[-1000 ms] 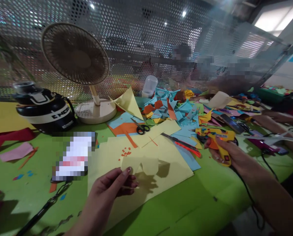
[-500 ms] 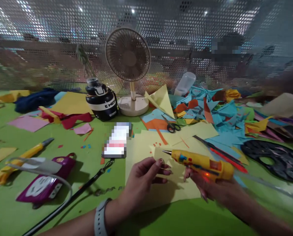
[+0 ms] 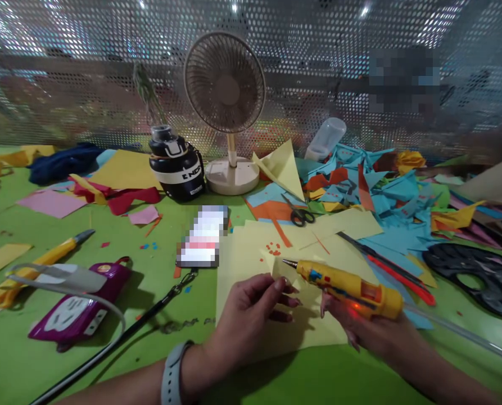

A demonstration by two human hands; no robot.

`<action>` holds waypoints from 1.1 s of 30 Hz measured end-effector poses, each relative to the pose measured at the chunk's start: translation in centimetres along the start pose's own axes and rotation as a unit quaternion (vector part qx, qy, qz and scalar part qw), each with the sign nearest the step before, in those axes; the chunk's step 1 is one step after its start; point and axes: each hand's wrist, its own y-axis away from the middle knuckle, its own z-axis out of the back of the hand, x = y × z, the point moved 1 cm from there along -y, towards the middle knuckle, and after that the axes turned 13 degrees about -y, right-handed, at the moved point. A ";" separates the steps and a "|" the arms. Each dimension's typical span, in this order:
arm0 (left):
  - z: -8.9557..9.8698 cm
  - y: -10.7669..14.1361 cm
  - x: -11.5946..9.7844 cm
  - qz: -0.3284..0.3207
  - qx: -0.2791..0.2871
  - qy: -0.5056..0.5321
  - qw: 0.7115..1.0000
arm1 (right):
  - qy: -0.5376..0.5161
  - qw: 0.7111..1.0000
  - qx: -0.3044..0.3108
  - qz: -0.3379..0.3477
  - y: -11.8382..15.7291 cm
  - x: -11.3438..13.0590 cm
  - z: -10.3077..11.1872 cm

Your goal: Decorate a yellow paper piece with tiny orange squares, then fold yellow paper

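My right hand (image 3: 364, 329) is wrapped round a yellow glue gun (image 3: 347, 284), whose metal tip points left and whose small red light is lit. My left hand (image 3: 254, 309) pinches a small folded piece of pale yellow paper (image 3: 274, 263) just left of the tip. Under both hands lie pale yellow sheets (image 3: 238, 253). Several tiny orange paper bits (image 3: 272, 247) rest on the sheets beyond my left hand. A clear glue stick (image 3: 461, 327) extends from the back of the gun.
A phone (image 3: 203, 236), purple power strip (image 3: 80, 304) and yellow-handled tool (image 3: 44, 264) lie to the left. A fan (image 3: 229, 93) and black bottle (image 3: 177, 166) stand behind. Black scissors (image 3: 299, 214), a red-and-black cutter (image 3: 398, 273), a black palette (image 3: 478, 275) and blue paper pieces (image 3: 402, 194) lie rightward.
The whole view has shifted slightly, so objects on the table appear a little further right. Both hands keep nearly the same pose, with the glue gun tip still beside my left fingertips.
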 end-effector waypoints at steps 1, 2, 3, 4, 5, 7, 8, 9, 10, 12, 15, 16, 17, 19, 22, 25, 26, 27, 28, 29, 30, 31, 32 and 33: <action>0.0 0.0 0.0 0.001 -0.001 -0.001 1.000 | 0.003 1.000 -0.007 0.003 0.0 -0.1 0.0; 0.0 0.1 -0.1 0.001 -0.001 -0.003 1.000 | 0.009 1.000 -0.014 0.004 0.0 -0.2 0.0; 0.0 0.1 -0.1 0.001 -0.001 -0.005 1.000 | 0.018 1.000 -0.022 0.003 0.0 -0.3 0.0; 0.0 0.1 -0.1 0.001 -0.001 -0.007 1.000 | 0.027 0.999 -0.029 0.000 0.1 -0.4 0.0; 0.0 0.1 -0.2 0.000 -0.001 -0.009 1.000 | 0.036 0.999 -0.035 -0.001 0.1 -0.5 0.0; 0.0 0.1 -0.2 -0.002 -0.002 -0.010 1.000 | 0.035 0.998 -0.043 0.006 0.1 -0.7 -0.1; 0.0 0.1 -0.3 -0.002 -0.002 -0.010 1.000 | 0.026 0.999 -0.043 0.012 0.1 -0.8 -0.1; 0.0 0.1 -0.3 -0.002 -0.001 -0.010 1.000 | 0.016 0.999 -0.039 0.015 0.1 -0.8 -0.2; 0.0 0.1 -0.3 -0.001 0.000 -0.010 1.000 | 0.007 0.999 -0.032 0.015 0.1 -0.8 -0.2; 0.0 0.1 -0.3 0.000 0.000 -0.009 1.000 | -0.007 1.000 -0.024 0.004 0.0 -0.8 -0.3; 0.0 0.1 -0.3 0.000 -0.001 -0.004 1.000 | -0.023 0.999 -0.019 -0.021 -0.1 -0.8 -0.3; -0.1 0.1 -0.3 0.000 -0.001 -0.003 1.000 | -0.030 0.999 -0.016 -0.025 -0.2 -0.8 -0.3; -0.1 0.1 -0.3 0.002 -0.002 -0.004 1.000 | -0.035 0.999 -0.012 -0.027 -0.2 -0.8 -0.3; -0.1 0.1 -0.3 0.004 -0.004 -0.007 1.000 | -0.034 0.999 -0.006 -0.023 -0.1 -0.9 -0.3; -0.2 0.1 -0.3 0.002 0.000 -0.011 1.000 | -0.007 1.000 -0.028 -0.011 0.0 -1.2 -0.3; -0.1 0.1 -0.2 -0.002 0.006 -0.011 1.000 | 0.010 0.999 -0.048 -0.004 0.0 -1.3 -0.2; -0.1 0.1 -0.1 -0.002 0.007 -0.012 1.000 | 0.011 0.999 -0.049 -0.002 0.0 -1.3 -0.1; -0.1 0.1 -0.1 -0.003 0.009 -0.012 1.000 | 0.015 0.999 -0.044 0.001 0.0 -1.1 -0.1; -0.1 0.1 0.0 -0.003 0.010 -0.013 1.000 | 0.020 0.999 -0.037 0.004 0.0 -0.9 -0.1; -0.1 0.1 0.0 -0.004 0.010 -0.015 1.000 | 0.025 0.999 -0.030 0.006 0.0 -0.7 -0.1; -0.1 0.1 0.1 -0.005 0.011 -0.016 1.000 | 0.028 0.999 -0.023 0.005 0.0 -0.4 -0.2; 0.0 0.1 0.1 -0.007 0.010 -0.017 1.000 | 0.027 0.999 -0.020 0.002 0.1 -0.2 -0.2; 0.0 0.1 0.1 -0.008 0.011 -0.017 1.000 | 0.022 1.000 -0.022 -0.001 0.1 0.0 -0.3; 0.0 0.1 0.2 -0.008 0.012 -0.017 1.000 | 0.015 0.999 -0.028 -0.005 0.2 0.1 -0.3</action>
